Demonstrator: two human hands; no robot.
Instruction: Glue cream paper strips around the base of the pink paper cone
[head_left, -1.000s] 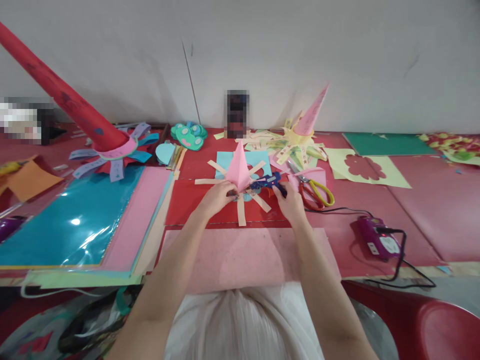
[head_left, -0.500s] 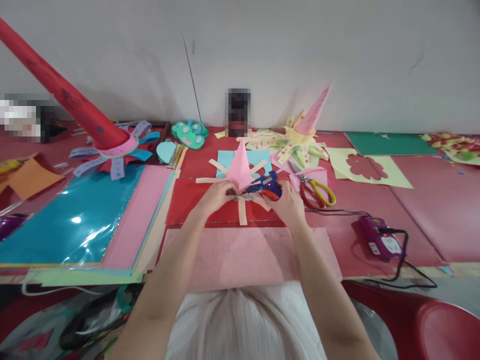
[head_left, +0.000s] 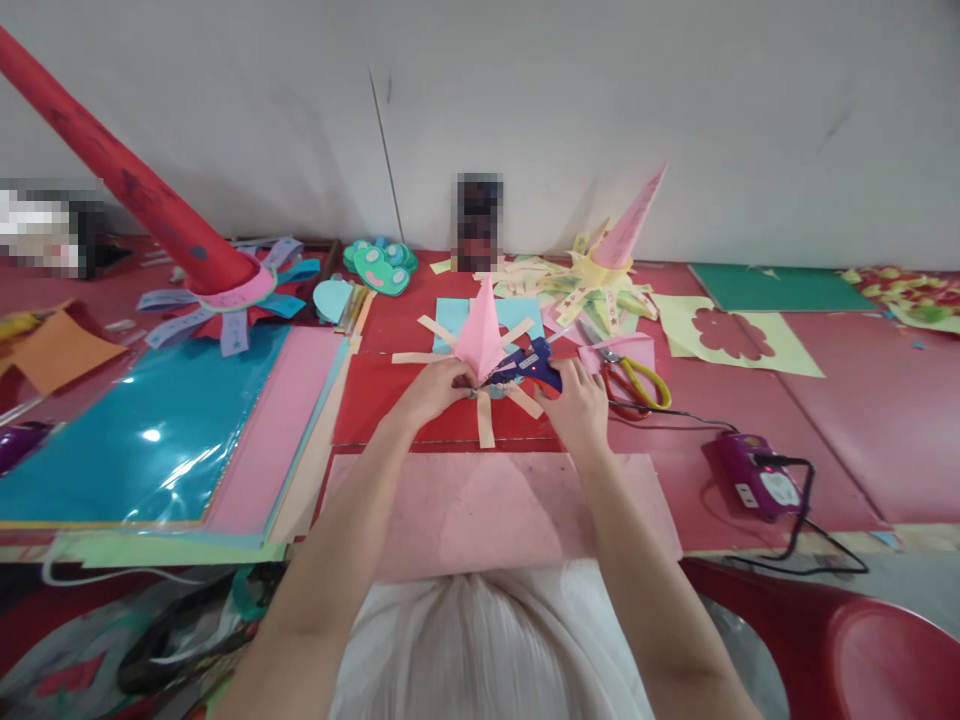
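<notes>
A pink paper cone stands upright in front of me, with pale peach paper strips spread out around its base. My left hand is closed at the left of the base, its fingertips pinching the lower edge. My right hand grips a dark blue glue gun with an orange-red trigger. The gun's nozzle points left and is close to the cone's base; whether it touches is hard to see. Behind the cone lies a light blue sheet, and red paper lies underneath.
Red-and-yellow-handled scissors lie right of my right hand. A black cord runs to a purple power box. A tall red cone and a smaller pink cone stand at the back. Packed coloured paper lies left.
The glue gun and my right hand have shifted very slightly, with the nozzle closer in at the cone's base. My left hand stays at the cone's edge.
</notes>
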